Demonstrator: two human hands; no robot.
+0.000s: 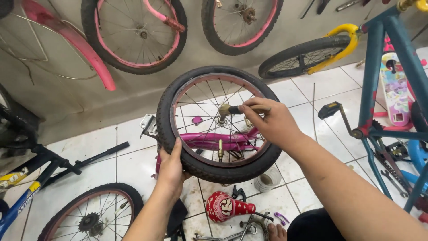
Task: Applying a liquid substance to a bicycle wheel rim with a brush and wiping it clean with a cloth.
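A small bicycle wheel with a black rubber tyre, dull pink metal rim and thin steel spokes (196, 158) is held upright above the white tiled floor (133, 165), its flat face turned to the camera. Its axle points toward the viewer. Behind the wheel lies a glossy magenta metal bicycle frame (209, 139). The left hand (171, 167) is closed around the wheel's lower left tyre. The right hand (269, 120) pinches a short dark-handled tool (232, 109), lying horizontal, its tip at the wheel's brass-coloured hub (221, 117).
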